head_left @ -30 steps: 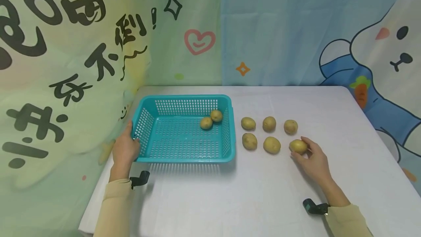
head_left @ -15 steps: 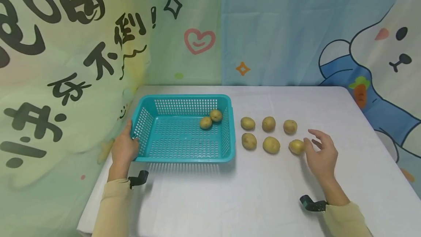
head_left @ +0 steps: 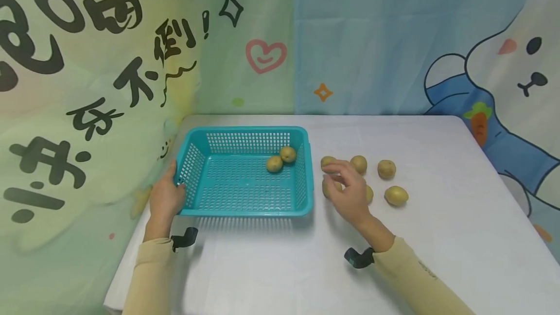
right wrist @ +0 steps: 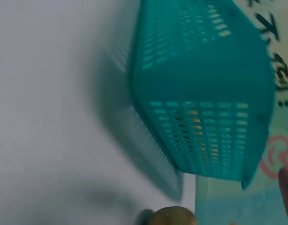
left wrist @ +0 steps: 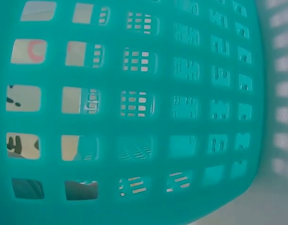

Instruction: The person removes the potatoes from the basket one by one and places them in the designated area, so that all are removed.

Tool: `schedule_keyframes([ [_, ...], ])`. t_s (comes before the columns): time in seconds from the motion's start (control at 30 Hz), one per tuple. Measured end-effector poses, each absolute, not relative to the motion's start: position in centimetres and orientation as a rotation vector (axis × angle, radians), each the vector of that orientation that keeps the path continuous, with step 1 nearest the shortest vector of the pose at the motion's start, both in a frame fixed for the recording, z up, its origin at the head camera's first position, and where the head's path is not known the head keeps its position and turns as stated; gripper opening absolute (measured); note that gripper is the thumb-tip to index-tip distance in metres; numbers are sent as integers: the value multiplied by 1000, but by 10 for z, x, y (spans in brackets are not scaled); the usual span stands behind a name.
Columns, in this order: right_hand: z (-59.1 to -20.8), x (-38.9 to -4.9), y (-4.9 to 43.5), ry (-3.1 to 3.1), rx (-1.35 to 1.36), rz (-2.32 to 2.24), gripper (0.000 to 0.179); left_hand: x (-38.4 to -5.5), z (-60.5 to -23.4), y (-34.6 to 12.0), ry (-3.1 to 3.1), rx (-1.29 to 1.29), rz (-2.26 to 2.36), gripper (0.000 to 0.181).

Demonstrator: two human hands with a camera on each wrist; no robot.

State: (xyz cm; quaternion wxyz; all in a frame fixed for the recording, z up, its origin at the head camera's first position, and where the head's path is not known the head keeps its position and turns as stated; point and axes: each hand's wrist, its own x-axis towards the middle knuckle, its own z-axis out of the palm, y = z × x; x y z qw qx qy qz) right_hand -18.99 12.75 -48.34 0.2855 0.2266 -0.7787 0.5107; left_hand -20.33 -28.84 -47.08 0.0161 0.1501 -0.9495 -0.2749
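A turquoise perforated plastic basket stands on the left of the table, two potatoes lying in its right part. My left hand grips its left rim; the left wrist view is filled by the basket's side wall. Right of the basket, my right hand hovers over the nearest potatoes with thumb and fingers loosely curved and nothing between them. It partly covers a front-left potato and a front-middle potato. A potato shows at the bottom of the right wrist view.
More potatoes sit in the two short rows: a back-left potato, a back-middle potato, a back-right potato and a front-right potato. A white cloth covers the table. Printed curtains hang behind and at the left.
My right hand has let go of the front-right potato, which stays in its row, and has moved left to the potatoes beside the basket. The left hand stays on the basket.
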Motion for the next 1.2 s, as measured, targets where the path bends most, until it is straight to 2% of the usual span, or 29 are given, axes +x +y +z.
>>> schedule_keyframes([
  [0.17,-487,-207,102,-2275,944,1090,20,-205,-471,-289,-2972,441,-853,71],
  [0.3,-484,-222,87,-2499,1053,879,25,-205,-472,-290,-2987,436,-831,71],
  [0.57,-474,-264,66,-2986,923,488,41,-207,-473,-288,-2978,425,-846,70],
  [0.8,-471,-292,48,-3132,906,111,57,-209,-474,-289,-2971,449,-846,70],
  [1.03,-475,-300,38,-3233,860,-54,55,-208,-472,-291,-2977,461,-865,70],
  [1.2,-479,-299,34,-3181,890,-272,45,-205,-472,-288,-2965,462,-863,69],
])
